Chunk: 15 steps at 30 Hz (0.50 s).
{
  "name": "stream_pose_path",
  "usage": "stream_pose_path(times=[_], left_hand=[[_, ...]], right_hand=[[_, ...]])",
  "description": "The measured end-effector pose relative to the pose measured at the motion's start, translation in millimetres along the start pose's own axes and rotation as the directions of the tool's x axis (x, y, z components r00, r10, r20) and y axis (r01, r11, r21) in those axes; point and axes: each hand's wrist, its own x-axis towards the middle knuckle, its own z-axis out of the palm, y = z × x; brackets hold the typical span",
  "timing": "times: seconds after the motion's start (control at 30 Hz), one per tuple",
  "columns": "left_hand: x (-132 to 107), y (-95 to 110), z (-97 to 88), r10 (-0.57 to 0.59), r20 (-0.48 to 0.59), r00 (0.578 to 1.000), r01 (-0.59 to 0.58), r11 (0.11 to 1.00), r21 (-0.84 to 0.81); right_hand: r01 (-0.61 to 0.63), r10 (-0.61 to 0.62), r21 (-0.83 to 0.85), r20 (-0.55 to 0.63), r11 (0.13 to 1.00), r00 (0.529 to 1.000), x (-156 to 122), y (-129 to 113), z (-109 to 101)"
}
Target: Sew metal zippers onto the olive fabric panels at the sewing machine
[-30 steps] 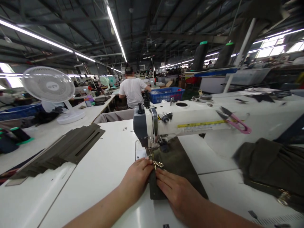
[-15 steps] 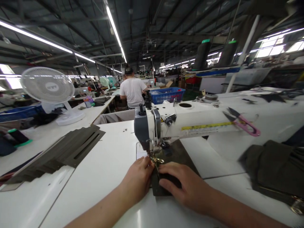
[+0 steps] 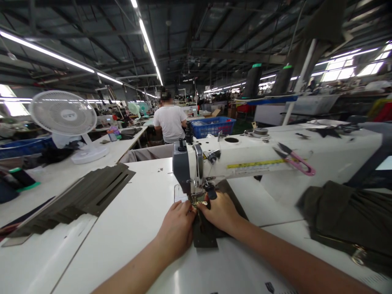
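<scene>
A white sewing machine (image 3: 245, 157) stands on the white table (image 3: 134, 220). A dark olive fabric piece (image 3: 204, 237) lies under its needle, with a small brass clasp (image 3: 200, 203) at the presser foot. My left hand (image 3: 177, 228) presses on the fabric's left edge, its fingertips pinched close to the clasp. My right hand (image 3: 221, 212) rests on the fabric just right of the needle, fingers curled beside a black knob; its fingertips are hidden.
A stack of olive fabric pieces (image 3: 82, 194) lies at the left. A bunched olive garment (image 3: 346, 216) sits at the right. Pink thread snips (image 3: 294, 160) lie on the machine arm. A white fan (image 3: 64, 116) and a seated person (image 3: 170, 122) are beyond.
My right hand has moved forward along the fabric up to the needle area. The fabric has fed further under the machine. My left hand has barely shifted.
</scene>
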Motion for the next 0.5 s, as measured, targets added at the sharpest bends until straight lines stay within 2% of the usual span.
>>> stream_pose_path(times=[0.33, 0.43, 0.5], left_hand=[[0.8, -1.9, -0.3, 0.004, 0.049, 0.999, -0.003, 1.000, -0.008], [-1.8, -1.8, -0.2, -0.015, 0.049, 0.999, 0.015, 1.000, 0.007], [-5.5, -1.7, 1.5, -0.039, 0.033, 0.999, 0.039, 0.999, 0.002]], right_hand=[[-0.106, 0.107, -0.039, 0.021, 0.994, 0.994, 8.4, -9.1, 6.1], [-0.031, 0.032, -0.052, 0.016, 0.998, 0.999, 1.0, -12.2, -0.5], [0.077, -0.077, -0.048, 0.020, 0.996, 0.997, -12.2, -10.2, -6.9]])
